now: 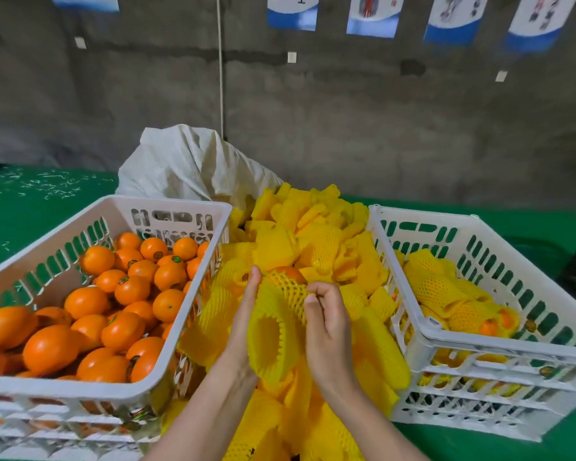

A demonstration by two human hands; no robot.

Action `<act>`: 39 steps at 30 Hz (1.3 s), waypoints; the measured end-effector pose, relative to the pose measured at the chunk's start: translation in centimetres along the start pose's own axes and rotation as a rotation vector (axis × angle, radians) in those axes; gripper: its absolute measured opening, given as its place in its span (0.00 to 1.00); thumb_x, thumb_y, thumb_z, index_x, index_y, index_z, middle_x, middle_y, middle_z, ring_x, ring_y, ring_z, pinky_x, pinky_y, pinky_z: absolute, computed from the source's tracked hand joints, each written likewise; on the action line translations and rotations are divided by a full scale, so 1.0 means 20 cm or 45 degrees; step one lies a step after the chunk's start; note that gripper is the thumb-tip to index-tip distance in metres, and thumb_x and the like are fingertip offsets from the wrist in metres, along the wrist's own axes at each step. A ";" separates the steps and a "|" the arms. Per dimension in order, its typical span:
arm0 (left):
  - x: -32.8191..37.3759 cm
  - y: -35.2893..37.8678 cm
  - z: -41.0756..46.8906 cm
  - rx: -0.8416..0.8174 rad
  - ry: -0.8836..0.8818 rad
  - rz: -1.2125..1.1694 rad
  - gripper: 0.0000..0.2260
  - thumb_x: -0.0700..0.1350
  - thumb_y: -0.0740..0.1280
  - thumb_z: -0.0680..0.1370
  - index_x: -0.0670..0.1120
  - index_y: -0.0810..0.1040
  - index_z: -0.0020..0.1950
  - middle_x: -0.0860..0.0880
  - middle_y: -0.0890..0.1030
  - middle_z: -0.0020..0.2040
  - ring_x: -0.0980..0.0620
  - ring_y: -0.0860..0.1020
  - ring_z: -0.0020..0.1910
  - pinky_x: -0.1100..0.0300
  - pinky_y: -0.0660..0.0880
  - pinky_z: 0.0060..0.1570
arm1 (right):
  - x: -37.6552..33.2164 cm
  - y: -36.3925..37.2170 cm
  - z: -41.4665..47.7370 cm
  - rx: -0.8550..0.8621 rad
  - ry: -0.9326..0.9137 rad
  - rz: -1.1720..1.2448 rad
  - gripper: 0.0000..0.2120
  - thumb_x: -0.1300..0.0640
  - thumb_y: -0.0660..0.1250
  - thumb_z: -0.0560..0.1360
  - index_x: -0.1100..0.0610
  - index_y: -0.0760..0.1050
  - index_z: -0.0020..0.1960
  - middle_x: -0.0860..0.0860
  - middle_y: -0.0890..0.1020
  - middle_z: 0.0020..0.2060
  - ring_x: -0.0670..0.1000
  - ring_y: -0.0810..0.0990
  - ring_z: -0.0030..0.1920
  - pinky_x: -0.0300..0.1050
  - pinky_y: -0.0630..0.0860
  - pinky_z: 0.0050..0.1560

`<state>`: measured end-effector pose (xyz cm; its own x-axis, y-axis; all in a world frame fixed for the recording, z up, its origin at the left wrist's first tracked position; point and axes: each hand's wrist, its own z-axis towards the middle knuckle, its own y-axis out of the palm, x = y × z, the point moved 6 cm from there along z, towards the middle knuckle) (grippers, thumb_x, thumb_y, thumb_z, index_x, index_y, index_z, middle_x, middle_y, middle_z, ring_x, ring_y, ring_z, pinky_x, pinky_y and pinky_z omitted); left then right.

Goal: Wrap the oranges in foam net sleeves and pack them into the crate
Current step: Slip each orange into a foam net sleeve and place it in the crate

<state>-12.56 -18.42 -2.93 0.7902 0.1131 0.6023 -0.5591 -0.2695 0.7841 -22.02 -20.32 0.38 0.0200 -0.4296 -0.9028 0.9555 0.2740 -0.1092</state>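
The left hand (243, 324) lies with fairly straight fingers pressed along one side of a yellow foam net sleeve (273, 331), its thumb hidden behind the foam. The right hand (328, 331) has its fingers curled, pinching the stretched mesh on the other side. Both forearms are cut off by the lower edge.

Between them sits an orange (290, 273), directly above the near part of the heap of sleeves (323, 241). Only its upper curve shows bare; the rest is under the net, and the sleeve's loose end gapes open toward the camera.

Left of the heap stands a white crate (64, 389) filled with bare oranges (123, 331) — glossy, some with small dark stickers too small to read. Its near corner runs out of frame.

Right of the heap stands the packing crate (499, 349), holding wrapped oranges (446, 291) along its bottom; how many there are is hard to make out under the foam.

Behind the heap slumps a white sack (187, 164) on a green cover (30, 207). Farther back rises a grey wall (346, 128) — its posters (373, 15) are cut off at the top and blurred.
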 end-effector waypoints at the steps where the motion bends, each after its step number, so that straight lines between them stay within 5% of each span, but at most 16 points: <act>1: 0.00 -0.01 0.01 0.038 0.006 0.014 0.20 0.62 0.61 0.71 0.47 0.74 0.30 0.49 0.73 0.29 0.54 0.74 0.29 0.57 0.69 0.39 | 0.00 0.00 0.01 0.012 0.049 0.034 0.07 0.56 0.58 0.79 0.52 0.70 0.43 0.42 0.70 0.28 0.42 0.64 0.28 0.43 0.60 0.30; 5: 0.09 -0.03 0.02 0.244 0.223 0.531 0.28 0.65 0.59 0.73 0.46 0.78 0.60 0.43 0.83 0.52 0.47 0.81 0.54 0.49 0.78 0.52 | -0.01 0.00 0.08 -0.008 0.129 -0.008 0.15 0.46 0.64 0.76 0.54 0.67 0.37 0.42 0.68 0.29 0.45 0.65 0.33 0.47 0.64 0.37; 7: 0.10 -0.02 0.01 0.215 0.226 0.504 0.28 0.65 0.61 0.71 0.47 0.80 0.59 0.46 0.85 0.50 0.48 0.83 0.50 0.51 0.80 0.50 | -0.01 -0.01 0.10 -0.002 0.104 -0.055 0.13 0.48 0.65 0.74 0.56 0.68 0.38 0.47 0.70 0.31 0.49 0.68 0.35 0.53 0.66 0.40; 12: 0.06 -0.03 -0.01 0.128 0.109 0.441 0.32 0.65 0.61 0.70 0.42 0.79 0.61 0.40 0.82 0.55 0.43 0.80 0.56 0.45 0.73 0.61 | 0.05 -0.04 0.13 0.025 0.138 -0.031 0.15 0.54 0.61 0.78 0.55 0.64 0.34 0.48 0.66 0.29 0.49 0.66 0.34 0.50 0.63 0.37; 16: 0.03 -0.07 -0.01 0.057 0.038 0.344 0.27 0.64 0.60 0.70 0.44 0.84 0.52 0.43 0.83 0.54 0.47 0.82 0.53 0.54 0.80 0.46 | 0.10 -0.02 0.14 -0.043 0.310 0.113 0.15 0.56 0.61 0.79 0.58 0.65 0.34 0.53 0.66 0.30 0.50 0.64 0.34 0.44 0.62 0.35; 21: -0.02 -0.06 -0.02 0.018 -0.048 0.197 0.23 0.65 0.65 0.63 0.48 0.87 0.38 0.43 0.85 0.47 0.47 0.84 0.46 0.51 0.77 0.44 | 0.17 0.03 0.08 -0.062 0.636 0.493 0.08 0.55 0.60 0.79 0.60 0.69 0.45 0.57 0.68 0.39 0.53 0.66 0.43 0.49 0.63 0.42; 27: 0.00 -0.08 -0.03 0.220 0.075 0.184 0.20 0.58 0.62 0.76 0.47 0.86 0.36 0.45 0.85 0.38 0.48 0.84 0.37 0.56 0.80 0.34 | 0.21 0.02 -0.01 0.092 0.745 0.557 0.21 0.54 0.56 0.81 0.76 0.69 0.49 0.70 0.72 0.38 0.51 0.64 0.50 0.48 0.66 0.42; 28: 0.01 -0.10 -0.03 0.299 0.102 0.206 0.16 0.57 0.63 0.77 0.48 0.83 0.40 0.46 0.85 0.37 0.48 0.84 0.38 0.55 0.80 0.36 | 0.22 0.02 -0.02 0.085 0.777 0.528 0.24 0.51 0.55 0.81 0.76 0.70 0.50 0.73 0.76 0.41 0.65 0.67 0.62 0.45 0.69 0.41; 29: 0.03 -0.11 -0.03 0.374 0.124 0.231 0.11 0.56 0.65 0.76 0.50 0.80 0.43 0.48 0.85 0.36 0.47 0.84 0.39 0.54 0.79 0.40 | 0.23 0.03 -0.03 0.041 0.823 0.515 0.25 0.48 0.54 0.80 0.71 0.73 0.50 0.68 0.80 0.44 0.57 0.81 0.44 0.42 0.73 0.38; 31: 0.05 -0.15 -0.04 0.502 0.178 0.293 0.10 0.56 0.66 0.76 0.50 0.76 0.42 0.50 0.84 0.32 0.48 0.82 0.40 0.51 0.77 0.46 | 0.24 0.07 -0.07 -0.137 0.930 0.530 0.25 0.40 0.50 0.78 0.56 0.76 0.55 0.54 0.84 0.47 0.48 0.83 0.46 0.41 0.79 0.45; 34: 0.11 -0.16 -0.07 0.566 0.528 0.753 0.22 0.57 0.63 0.77 0.48 0.66 0.28 0.50 0.70 0.23 0.53 0.69 0.28 0.54 0.66 0.35 | 0.26 0.12 -0.08 -0.211 0.955 0.579 0.28 0.38 0.46 0.78 0.54 0.72 0.63 0.56 0.78 0.60 0.54 0.76 0.61 0.53 0.69 0.66; 36: 0.16 -0.11 -0.11 0.559 0.823 1.176 0.23 0.56 0.62 0.78 0.49 0.61 0.27 0.55 0.61 0.23 0.58 0.60 0.24 0.59 0.57 0.30 | 0.24 0.11 -0.07 -0.141 0.855 0.539 0.30 0.36 0.49 0.75 0.56 0.75 0.59 0.57 0.79 0.59 0.55 0.77 0.58 0.55 0.70 0.65; 39: 0.19 -0.10 -0.13 0.632 1.040 1.444 0.22 0.53 0.64 0.78 0.48 0.61 0.28 0.53 0.61 0.24 0.57 0.63 0.24 0.60 0.55 0.27 | 0.24 0.10 -0.06 -0.068 0.784 0.444 0.38 0.30 0.53 0.65 0.56 0.73 0.63 0.56 0.78 0.59 0.55 0.77 0.59 0.57 0.71 0.64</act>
<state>-9.15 -15.05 -1.80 -0.4489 0.0722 0.8907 -0.4923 -0.8518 -0.1791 -20.45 -20.75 -4.60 0.1371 0.2508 -0.9583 0.9076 0.3558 0.2230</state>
